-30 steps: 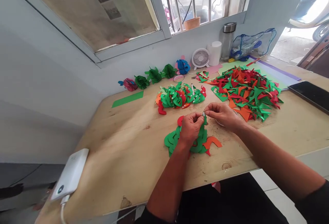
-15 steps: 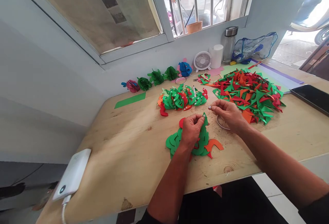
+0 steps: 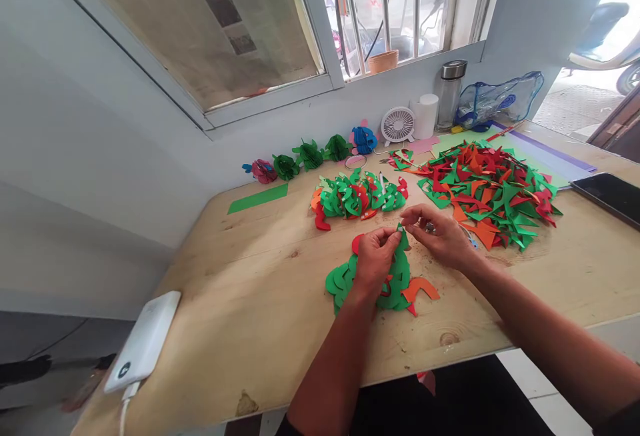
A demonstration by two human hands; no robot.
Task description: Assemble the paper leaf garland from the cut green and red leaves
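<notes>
My left hand (image 3: 376, 259) pinches a green paper cutout (image 3: 403, 239) between thumb and fingers, a small white patch showing near its tip. At that tip are the pinched fingertips of my right hand (image 3: 437, 236); what they hold is too small to make out. Partly under the right hand lies a thin ring-shaped thing, mostly hidden by it. Below my left hand spreads a pile of green cutouts (image 3: 341, 281) with some red among them. An orange curved cutout (image 3: 421, 287) lies at the pile's right side.
Behind the hands sits a heap of cutouts with white patches (image 3: 345, 197). A large pile of red, green and orange scraps (image 3: 493, 189) lies right. Along the wall stand paper flowers (image 3: 309, 155), a small fan (image 3: 398, 125) and a bottle (image 3: 451, 96). A phone (image 3: 607, 196) lies far right.
My right hand has moved left to the tip of the green cutout, its fingertips now meeting it. My left hand keeps its pinch. The view has shifted slightly.
</notes>
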